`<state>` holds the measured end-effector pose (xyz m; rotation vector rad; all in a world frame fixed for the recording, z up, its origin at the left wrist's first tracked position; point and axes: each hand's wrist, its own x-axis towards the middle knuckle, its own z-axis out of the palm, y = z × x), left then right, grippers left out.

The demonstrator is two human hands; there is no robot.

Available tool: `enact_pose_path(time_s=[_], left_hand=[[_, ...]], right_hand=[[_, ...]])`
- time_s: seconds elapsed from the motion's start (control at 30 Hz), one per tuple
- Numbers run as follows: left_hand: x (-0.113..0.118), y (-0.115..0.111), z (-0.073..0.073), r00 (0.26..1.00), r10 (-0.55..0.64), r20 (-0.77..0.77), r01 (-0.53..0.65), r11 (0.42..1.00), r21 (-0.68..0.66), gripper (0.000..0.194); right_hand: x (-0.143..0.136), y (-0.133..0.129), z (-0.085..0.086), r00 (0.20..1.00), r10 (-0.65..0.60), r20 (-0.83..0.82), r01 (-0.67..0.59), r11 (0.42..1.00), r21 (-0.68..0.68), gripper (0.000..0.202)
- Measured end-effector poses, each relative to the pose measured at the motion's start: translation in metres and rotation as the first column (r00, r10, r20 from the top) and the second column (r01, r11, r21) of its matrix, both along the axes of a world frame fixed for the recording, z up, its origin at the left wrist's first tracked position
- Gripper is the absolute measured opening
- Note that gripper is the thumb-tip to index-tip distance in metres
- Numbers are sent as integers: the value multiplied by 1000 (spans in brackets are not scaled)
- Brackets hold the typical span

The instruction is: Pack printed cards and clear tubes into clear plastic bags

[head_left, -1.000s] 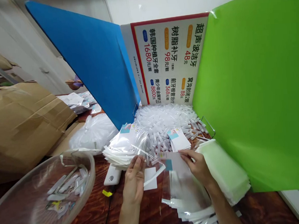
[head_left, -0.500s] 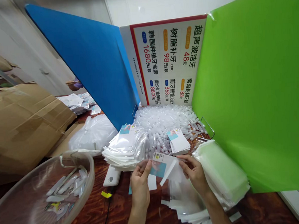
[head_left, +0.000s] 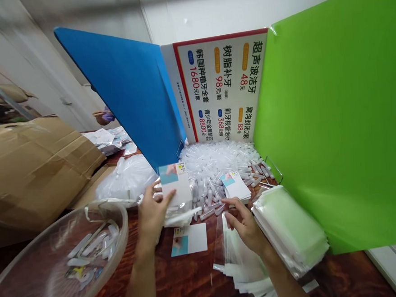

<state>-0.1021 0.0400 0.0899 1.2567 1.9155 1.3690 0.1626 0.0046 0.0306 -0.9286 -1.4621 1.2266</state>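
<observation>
At the left stack, my left hand [head_left: 153, 210] is closed on a printed card in a clear plastic bag [head_left: 176, 182], thumb on its front and fingers at its left edge. The stack of bagged cards beneath it is mostly hidden. My right hand [head_left: 244, 224] is open, thumb and forefinger apart, above the fanned clear bags [head_left: 245, 263] and beside the heap of small white plastic tubes [head_left: 216, 170]. Between my hands a loose blue-and-white card [head_left: 190, 239] lies on the table. Just beyond my right hand is a small pile of cards [head_left: 236, 187].
A thick stack of clear bags [head_left: 292, 232] lies on the right by the green panel [head_left: 332, 125]. A blue panel [head_left: 122, 90] and a price board [head_left: 221, 88] enclose the tubes. On the left are a plastic basket [head_left: 122, 226] and a cardboard box [head_left: 37, 173]. Another person's hand [head_left: 102, 116] shows behind.
My left hand has carried the bagged card left and up to the stack. My right hand has let go of it and moved slightly left, uncovering the loose card on the table.
</observation>
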Motion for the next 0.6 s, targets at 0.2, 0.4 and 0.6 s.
enact_pose_path(time_s=[0.2, 0.4, 0.6], left_hand=[[-49, 50, 5, 693, -50, -720, 9, 998, -61, 23], [-11, -11, 9, 908, -100, -406, 155, 982, 107, 28], [33, -107, -30, 916, -400, 38, 401, 908, -122, 32]], right_hand=[[-15, 7, -5, 852, -11, 524, -84, 984, 158, 14], [-76, 18, -37, 501, 112, 858, -325, 943, 66, 56], [-94, 13, -55, 514, 139, 846, -208, 978, -35, 76]])
